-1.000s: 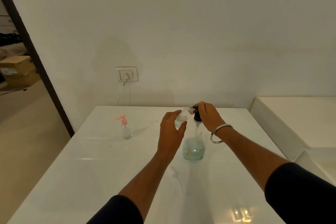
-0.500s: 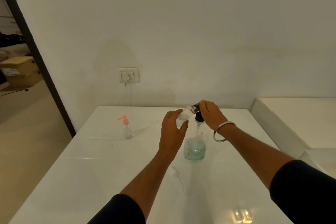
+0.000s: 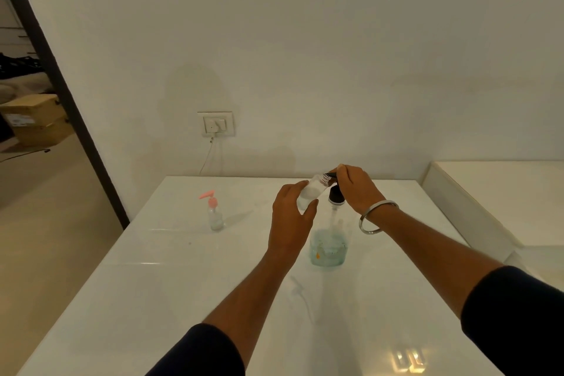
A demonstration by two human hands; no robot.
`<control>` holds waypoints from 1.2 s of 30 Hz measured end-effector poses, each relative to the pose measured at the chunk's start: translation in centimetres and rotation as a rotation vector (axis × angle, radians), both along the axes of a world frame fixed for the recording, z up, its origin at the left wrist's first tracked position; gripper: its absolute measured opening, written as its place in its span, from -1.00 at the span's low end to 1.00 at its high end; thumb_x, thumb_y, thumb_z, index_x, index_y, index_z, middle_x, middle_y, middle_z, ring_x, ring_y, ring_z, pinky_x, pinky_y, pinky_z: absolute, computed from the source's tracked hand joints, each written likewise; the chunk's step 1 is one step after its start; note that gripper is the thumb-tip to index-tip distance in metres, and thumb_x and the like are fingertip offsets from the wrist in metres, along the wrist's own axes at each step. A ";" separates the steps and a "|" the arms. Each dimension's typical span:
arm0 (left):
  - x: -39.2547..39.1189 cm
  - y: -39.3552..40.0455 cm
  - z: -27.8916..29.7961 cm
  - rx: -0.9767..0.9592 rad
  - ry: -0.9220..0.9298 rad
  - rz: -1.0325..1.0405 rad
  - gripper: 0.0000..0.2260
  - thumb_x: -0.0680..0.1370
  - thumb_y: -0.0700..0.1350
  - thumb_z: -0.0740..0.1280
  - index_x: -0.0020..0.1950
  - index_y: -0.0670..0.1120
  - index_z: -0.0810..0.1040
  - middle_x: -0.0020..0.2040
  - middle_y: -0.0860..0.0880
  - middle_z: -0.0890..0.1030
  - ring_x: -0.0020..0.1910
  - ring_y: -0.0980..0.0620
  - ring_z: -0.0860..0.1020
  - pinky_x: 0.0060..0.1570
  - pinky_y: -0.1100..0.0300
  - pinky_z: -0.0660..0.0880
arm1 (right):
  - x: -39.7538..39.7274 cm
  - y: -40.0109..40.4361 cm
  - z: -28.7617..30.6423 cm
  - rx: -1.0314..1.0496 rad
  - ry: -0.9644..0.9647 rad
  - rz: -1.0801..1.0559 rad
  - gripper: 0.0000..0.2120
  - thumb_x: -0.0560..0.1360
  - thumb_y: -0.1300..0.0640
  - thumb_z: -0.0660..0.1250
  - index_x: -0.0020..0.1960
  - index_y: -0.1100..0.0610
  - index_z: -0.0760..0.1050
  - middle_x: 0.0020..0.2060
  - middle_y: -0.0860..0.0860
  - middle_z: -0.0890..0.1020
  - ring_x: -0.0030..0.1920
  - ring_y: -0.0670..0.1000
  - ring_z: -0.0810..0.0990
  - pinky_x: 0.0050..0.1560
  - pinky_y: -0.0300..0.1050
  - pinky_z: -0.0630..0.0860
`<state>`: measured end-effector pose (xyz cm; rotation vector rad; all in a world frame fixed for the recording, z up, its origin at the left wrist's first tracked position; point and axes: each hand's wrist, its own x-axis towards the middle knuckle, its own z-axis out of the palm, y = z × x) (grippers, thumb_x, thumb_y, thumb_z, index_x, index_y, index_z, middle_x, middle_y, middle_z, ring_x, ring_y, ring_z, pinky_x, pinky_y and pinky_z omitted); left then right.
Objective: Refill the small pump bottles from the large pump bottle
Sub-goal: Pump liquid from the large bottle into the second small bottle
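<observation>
The large clear pump bottle (image 3: 329,246) stands mid-table with blue-green liquid in its lower part and a black pump head on top. My right hand (image 3: 355,189) rests over that black pump head, fingers curled round it. My left hand (image 3: 290,217) grips a small clear bottle (image 3: 314,189), uncapped and tilted, with its open neck right at the black nozzle. A second small bottle (image 3: 215,217) with a pink pump stands upright to the left, apart from both hands. A white pump piece with its tube (image 3: 300,291) lies on the table in front of the large bottle.
The white glossy table (image 3: 171,290) runs back to a wall with a socket and cord (image 3: 216,123). A white raised ledge (image 3: 488,192) borders the right side. A dark door frame and cardboard boxes (image 3: 33,119) lie at the left.
My right hand has lifted slightly on the pump head. The small bottle in my left hand stays at the nozzle. The view has shifted a little.
</observation>
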<state>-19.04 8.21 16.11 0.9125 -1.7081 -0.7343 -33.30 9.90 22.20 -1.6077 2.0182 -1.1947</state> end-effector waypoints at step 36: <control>-0.3 0.0 0.0 0.008 0.011 -0.004 -0.70 0.50 -0.14 0.38 0.22 -0.04 0.49 0.10 0.04 0.55 0.05 0.14 0.50 0.03 0.35 0.43 | -0.2 -0.1 0.1 -0.005 0.042 0.024 -0.69 0.61 0.20 -0.02 -0.11 0.23 0.47 -0.25 0.08 0.52 -0.24 0.04 0.45 -0.16 -0.16 0.38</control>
